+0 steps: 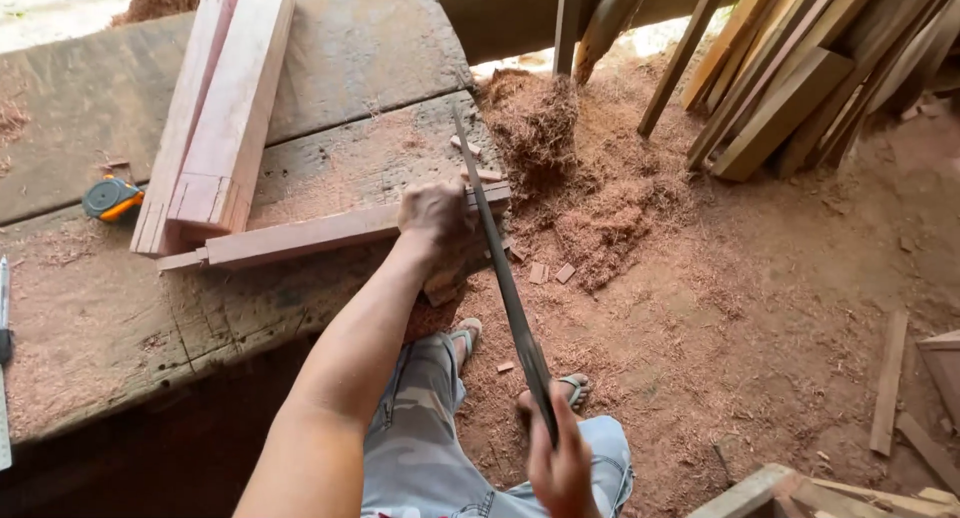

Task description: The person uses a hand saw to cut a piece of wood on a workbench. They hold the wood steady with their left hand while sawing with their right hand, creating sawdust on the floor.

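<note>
Our left hand fingers clamp the wooden strip on the table; right hand fingers wrapped tight round the handsaw, sawdust-strewn floor below

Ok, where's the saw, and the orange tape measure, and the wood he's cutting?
saw (500, 268), head view, middle of the long blade.
tape measure (112, 199), head view, its orange and grey case on the bench.
wood strip (300, 237), head view, middle of its pinkish top face.
</note>
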